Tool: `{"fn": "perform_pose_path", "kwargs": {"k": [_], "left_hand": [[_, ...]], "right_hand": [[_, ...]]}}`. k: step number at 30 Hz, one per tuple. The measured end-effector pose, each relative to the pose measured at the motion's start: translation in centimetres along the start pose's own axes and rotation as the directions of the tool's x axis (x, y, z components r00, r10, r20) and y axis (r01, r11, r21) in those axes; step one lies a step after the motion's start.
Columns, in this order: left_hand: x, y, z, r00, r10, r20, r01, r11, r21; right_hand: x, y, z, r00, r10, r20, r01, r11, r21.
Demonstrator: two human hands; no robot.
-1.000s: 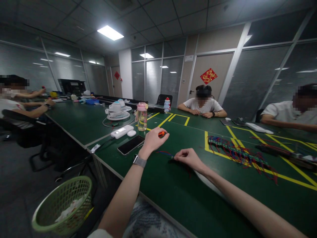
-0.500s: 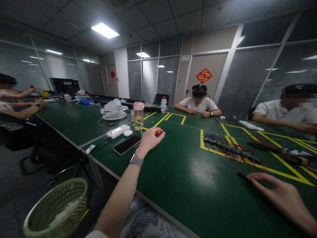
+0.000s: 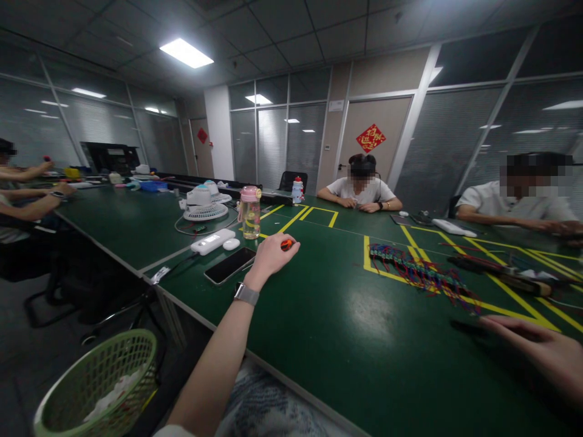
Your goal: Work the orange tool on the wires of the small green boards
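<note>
My left hand (image 3: 274, 254) rests over the table with its fingers closed around a screwdriver (image 3: 286, 244). Only its orange-and-black handle end and what looks like a thin shaft near the phone show; the hand covers the rest. At the right edge, my right hand (image 3: 540, 349) pinches a slim dark object (image 3: 468, 328), too blurred to name. Beyond that hand lies a row of small green circuit boards (image 3: 416, 267) with tangled red and blue wires, inside yellow tape lines. A black phone (image 3: 230, 266) lies beside my left wrist.
A pink-lidded bottle (image 3: 250, 212), a white power strip (image 3: 213, 241), a round white case (image 3: 231, 244) and white fans (image 3: 204, 203) stand left of centre. Dark tools (image 3: 505, 273) lie at right. A green basket (image 3: 98, 382) sits below the table edge. Co-workers sit around.
My right hand has moved rightward, away from the wires, with the dark object in its fingers. My left hand keeps its hold. The view has turned slightly right.
</note>
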State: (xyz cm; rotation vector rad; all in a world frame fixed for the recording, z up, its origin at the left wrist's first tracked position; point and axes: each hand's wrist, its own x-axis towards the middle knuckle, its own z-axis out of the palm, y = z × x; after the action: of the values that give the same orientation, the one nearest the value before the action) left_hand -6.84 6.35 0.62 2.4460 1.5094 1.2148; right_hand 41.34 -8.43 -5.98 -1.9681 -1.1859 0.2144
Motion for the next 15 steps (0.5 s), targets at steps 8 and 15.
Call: {"fn": "perform_pose_path", "kwargs": {"k": [8, 15], "left_hand": [[0.1, -0.2, 0.6, 1.000, 0.013, 0.002, -0.013, 1.000, 0.015], [0.0, 0.1, 0.3, 1.000, -0.006, 0.022, 0.006, 0.999, 0.032]], "right_hand": [[1.4, 0.9, -0.1, 0.940, -0.321, 0.116, 0.333, 0.937, -0.103], [1.5, 0.7, 0.4, 0.886, -0.422, 0.194, 0.450, 0.884, -0.129]]}}
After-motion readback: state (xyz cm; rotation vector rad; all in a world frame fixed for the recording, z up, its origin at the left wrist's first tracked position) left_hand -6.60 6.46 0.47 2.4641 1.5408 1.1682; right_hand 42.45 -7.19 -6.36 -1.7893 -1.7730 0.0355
